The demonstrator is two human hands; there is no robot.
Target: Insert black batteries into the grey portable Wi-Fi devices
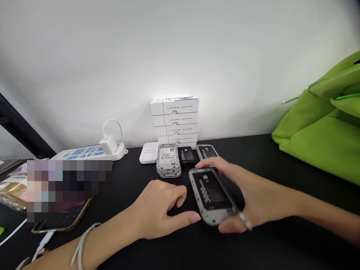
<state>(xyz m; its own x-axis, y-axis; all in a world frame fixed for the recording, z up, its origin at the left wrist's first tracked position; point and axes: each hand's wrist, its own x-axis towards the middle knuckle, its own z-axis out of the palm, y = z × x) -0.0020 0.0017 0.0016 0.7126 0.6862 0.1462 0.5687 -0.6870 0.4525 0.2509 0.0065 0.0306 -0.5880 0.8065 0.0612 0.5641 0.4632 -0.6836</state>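
Observation:
My right hand (pixel 239 195) grips a small grey rounded handheld device (pixel 210 219) by its top and bottom ends, tilted above the black table. Its back is uncovered, and a black battery (pixel 215 189) marked 3000mAh sits in it. Just left of it, my left hand (pixel 163 208) holds nothing; its fingers are curled and the thumb reaches out close to the device's edge. Behind my hands stand a stack of similar devices without batteries (pixel 168 157), loose black batteries (pixel 188 154) and another device with a battery in it (pixel 207 150).
White boxes (pixel 181 122) are stacked against the wall, with white covers (pixel 148 153) beside the devices. At left lie a power strip (pixel 84 152) with a white charger (pixel 108 144) and a phone (pixel 64 221). A green bag (pixel 317 127) stands on the right.

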